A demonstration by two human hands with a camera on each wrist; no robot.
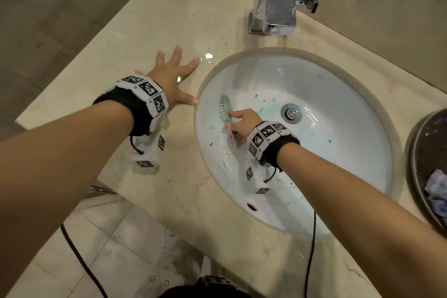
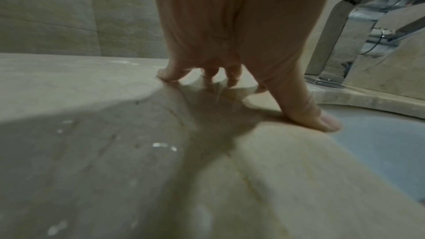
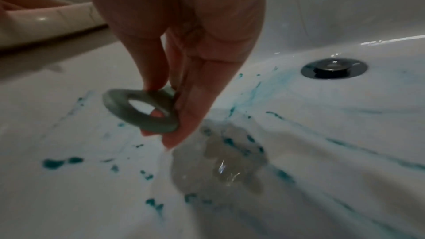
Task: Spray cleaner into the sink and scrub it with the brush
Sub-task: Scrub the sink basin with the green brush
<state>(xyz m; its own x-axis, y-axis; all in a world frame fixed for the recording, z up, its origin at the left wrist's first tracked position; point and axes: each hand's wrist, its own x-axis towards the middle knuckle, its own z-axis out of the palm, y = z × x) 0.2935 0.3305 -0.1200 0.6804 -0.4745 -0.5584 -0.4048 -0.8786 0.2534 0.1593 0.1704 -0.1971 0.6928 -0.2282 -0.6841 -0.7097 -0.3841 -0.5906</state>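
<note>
A white oval sink (image 1: pixel 338 94) is sunk into the beige marble counter (image 1: pixel 145 31); teal cleaner smears (image 3: pixel 52 163) streak its basin. My right hand (image 1: pixel 242 123) is down inside the sink's left wall and grips a pale green brush (image 1: pixel 225 109), bristles against the porcelain. In the right wrist view my fingers (image 3: pixel 193 112) pinch the brush's ring-shaped handle end (image 3: pixel 140 110). My left hand (image 1: pixel 174 75) lies flat and spread on the wet counter, thumb (image 2: pixel 322 121) at the sink's rim. No spray bottle is in view.
A chrome faucet (image 1: pixel 278 0) stands behind the sink, and the metal drain (image 1: pixel 291 112) sits in its middle. A dark round bin (image 1: pixel 425 172) with crumpled tissue is at the right edge. Water puddles (image 1: pixel 208 55) lie by my left fingers. A black cable (image 1: pixel 312 249) hangs over the front edge.
</note>
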